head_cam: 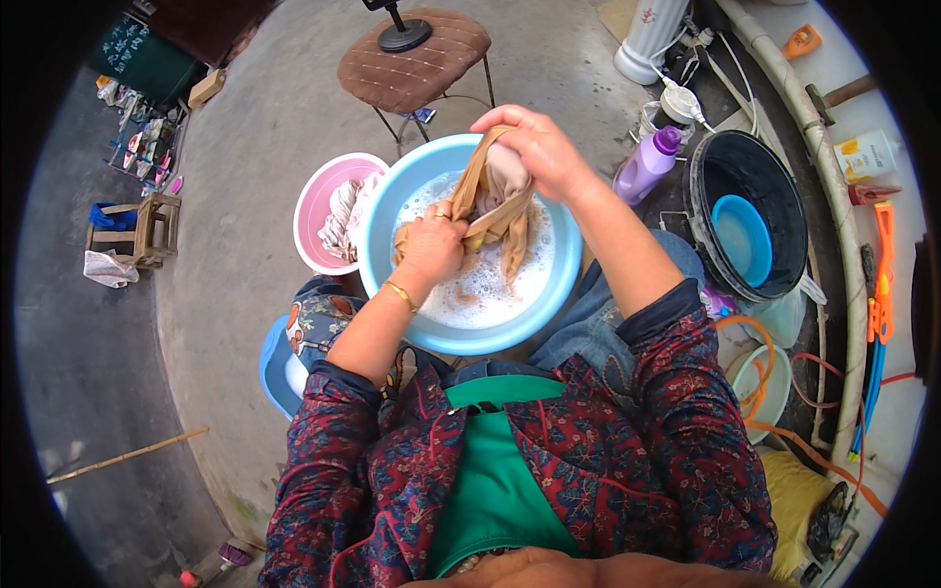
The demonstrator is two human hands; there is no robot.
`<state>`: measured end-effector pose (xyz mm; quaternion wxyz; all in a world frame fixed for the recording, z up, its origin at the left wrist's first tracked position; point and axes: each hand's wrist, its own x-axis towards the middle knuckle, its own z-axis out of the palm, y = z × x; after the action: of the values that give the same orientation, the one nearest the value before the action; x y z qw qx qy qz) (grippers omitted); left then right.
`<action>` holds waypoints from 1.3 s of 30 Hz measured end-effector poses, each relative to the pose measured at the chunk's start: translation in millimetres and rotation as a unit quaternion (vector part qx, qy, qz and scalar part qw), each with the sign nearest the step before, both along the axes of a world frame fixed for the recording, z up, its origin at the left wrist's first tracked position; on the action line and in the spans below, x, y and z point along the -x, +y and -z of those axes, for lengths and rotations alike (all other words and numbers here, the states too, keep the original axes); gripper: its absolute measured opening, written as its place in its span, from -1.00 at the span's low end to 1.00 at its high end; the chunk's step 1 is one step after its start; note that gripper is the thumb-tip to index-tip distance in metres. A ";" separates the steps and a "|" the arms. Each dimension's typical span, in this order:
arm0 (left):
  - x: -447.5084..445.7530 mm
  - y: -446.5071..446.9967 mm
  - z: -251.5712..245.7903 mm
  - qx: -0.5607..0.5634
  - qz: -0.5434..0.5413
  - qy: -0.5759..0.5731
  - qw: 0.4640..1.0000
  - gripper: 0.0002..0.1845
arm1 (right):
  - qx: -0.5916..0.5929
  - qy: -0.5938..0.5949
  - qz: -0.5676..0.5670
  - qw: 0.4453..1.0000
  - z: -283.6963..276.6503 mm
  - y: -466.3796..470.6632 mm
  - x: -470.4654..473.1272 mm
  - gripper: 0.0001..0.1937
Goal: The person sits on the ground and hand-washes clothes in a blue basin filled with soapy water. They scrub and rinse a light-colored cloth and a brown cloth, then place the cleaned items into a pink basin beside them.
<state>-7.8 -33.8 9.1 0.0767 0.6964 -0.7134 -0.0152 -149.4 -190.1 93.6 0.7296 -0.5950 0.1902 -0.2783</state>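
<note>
A light blue plastic basin (470,345) with foamy, soapy water (478,301) stands before me, between my knees. Over it I hold a wet tan garment (514,209), bunched up and twisted, its lower folds hanging into the suds. My right hand (533,151) grips the raised upper part near the basin's far right rim. Lower and to the left, my left hand (434,242) presses on the cloth at the foam; its fingertips are partly hidden in the folds. The garment's lower end under the foam is hidden.
Left of the basin, a pink tub (312,220) holds pale laundry (342,220). Beyond stands a stool with a brown cushion (412,66). To the right are a purple detergent bottle (647,167), a black bucket (695,213) containing a blue bowl (742,239), and an orange hose (768,367).
</note>
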 end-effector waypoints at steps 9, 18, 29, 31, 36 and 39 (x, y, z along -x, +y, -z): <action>-89.6 21.1 -57.5 0.021 -0.106 0.214 0.971 -0.81 | 0.396 0.265 0.180 0.861 17.6 -42.4 26.0 -0.75; -73.1 12.5 -74.3 0.006 -0.023 0.421 0.907 -0.80 | 0.279 0.191 0.145 0.930 2.8 -26.2 12.6 -0.79; -8.7 -40.2 -17.9 -0.116 -0.135 0.166 0.970 -0.61 | 0.345 0.107 0.074 0.930 -12.2 -4.6 15.6 -0.77; -21.2 -32.3 -37.1 -0.163 -0.137 0.153 0.965 -0.69 | 0.370 0.150 0.124 0.909 -10.3 -10.8 18.7 -0.77; -35.9 2.9 -99.9 -0.179 -0.109 0.021 0.978 -0.75 | 0.470 0.221 0.213 0.828 -1.2 -26.1 28.3 -0.81; -35.0 17.0 -119.7 -0.079 -0.083 -0.056 0.992 -0.78 | 0.506 0.256 0.197 0.799 5.0 -31.2 31.6 -0.80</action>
<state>27.2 -16.8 128.8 -0.0176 0.7565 -0.6532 -0.0263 -181.1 -221.4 88.6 0.1784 -0.8789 0.3153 -0.3103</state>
